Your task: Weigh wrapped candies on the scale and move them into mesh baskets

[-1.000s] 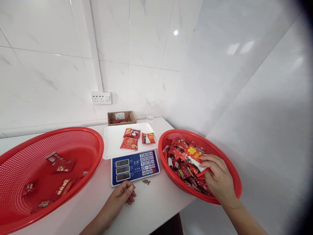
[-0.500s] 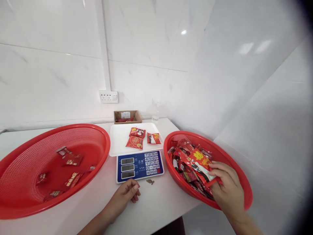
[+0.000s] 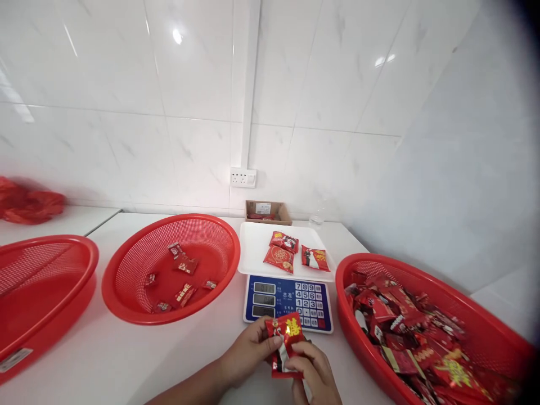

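Handling red pkt [image 3: 291, 333] by front edge of scale [image 3: 283, 298]; our L hand [image 3: 248, 350] w/ fingers clamped on its L edge, R hand [image 3: 317, 376] likewise lower R. Prob. 2-handed adjusting step; next move likely needs steady grip.

A shiny red packet [image 3: 288, 341] with gold lettering is leaning between the left fingers [image 3: 270, 345] and right fingers [image 3: 310, 353], towards the worktop's [image 3: 185, 351] near edge.
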A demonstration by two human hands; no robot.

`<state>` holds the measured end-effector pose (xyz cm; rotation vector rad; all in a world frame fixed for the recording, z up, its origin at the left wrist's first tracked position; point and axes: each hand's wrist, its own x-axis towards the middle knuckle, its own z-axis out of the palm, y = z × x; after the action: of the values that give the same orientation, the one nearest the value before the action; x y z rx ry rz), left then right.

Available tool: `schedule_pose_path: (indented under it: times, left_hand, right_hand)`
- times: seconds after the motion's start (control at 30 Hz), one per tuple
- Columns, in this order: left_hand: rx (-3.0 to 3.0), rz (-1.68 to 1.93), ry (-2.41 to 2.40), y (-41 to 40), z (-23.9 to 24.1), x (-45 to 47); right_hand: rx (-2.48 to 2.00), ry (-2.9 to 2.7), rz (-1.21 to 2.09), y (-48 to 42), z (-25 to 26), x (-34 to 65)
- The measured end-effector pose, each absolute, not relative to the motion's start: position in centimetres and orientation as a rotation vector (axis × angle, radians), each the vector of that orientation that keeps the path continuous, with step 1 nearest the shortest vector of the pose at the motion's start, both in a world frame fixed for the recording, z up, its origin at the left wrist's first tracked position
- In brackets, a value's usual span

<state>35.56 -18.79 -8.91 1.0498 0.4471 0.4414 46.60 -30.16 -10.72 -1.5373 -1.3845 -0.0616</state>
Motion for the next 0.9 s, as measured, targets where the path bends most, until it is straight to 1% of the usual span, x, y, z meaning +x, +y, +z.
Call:
schedule_pose_path:
  times: [0.1, 0.27, 0.33, 0.47, 0.67, 0.83, 0.9]
  left_hand:
    - [1.041, 0.477, 0.466, -18.5, -9.0, 35.6]
    - [1.084, 0.444, 0.345, -18.9, -8.8, 35.7]
    - [1.116, 0.424, 0.312, -19.1, -8.6, 35.7]
    - [1.214, 0.344, 0.303, -19.0, -8.5, 35.6]
    - [1.362, 0.246, 0.430, -18.1, -9.0, 35.6]
    - [1.410, 0.197, 0.443, -18.0, -9.3, 35.7]
    - [1.421, 0.197, 0.457, -18.0, -9.3, 35.8]
  right_hand:
    - [-1.506, -1.135, 0.148, -30.1, -11.2, 46.9]
    - [-1.517, -0.790, 0.704, -29.8, -10.6, 48.8]
    - [-1.472, -0.754, 0.794, -29.9, -9.8, 49.0]
    - [-1.443, -0.716, 0.702, -30.5, -7.5, 48.7]
    - [-1.559, -0.651, 0.349, -33.1, -2.9, 52.3]
    - [-1.837, -0.682, 0.028, -37.1, 0.2, 58.6]
    - [-2.026, -0.757, 0.003, -38.8, 1.2, 61.3]
